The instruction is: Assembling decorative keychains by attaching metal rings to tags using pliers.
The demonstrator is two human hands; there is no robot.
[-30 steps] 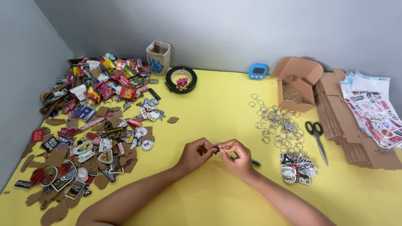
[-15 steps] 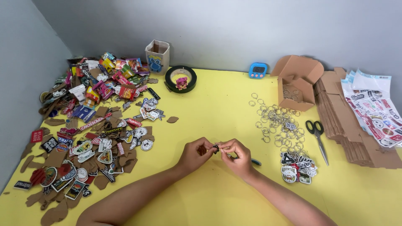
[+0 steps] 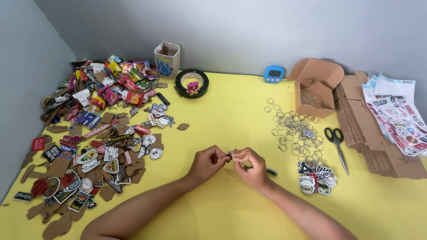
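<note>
Two hands meet above the yellow table, left of the loose key rings: the left hand and right hand both pinch a small dark charm between fingertips. It looks like ring-fitting; the next move calls for steady, fine twisting.

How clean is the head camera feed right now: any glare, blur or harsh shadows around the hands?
Head view: even, soft light, no glare on the yellow table; only faint shadows under the left hand and right hand; hands look sharp, but the small dark piece pinched between them is too tiny to resolve.
</note>
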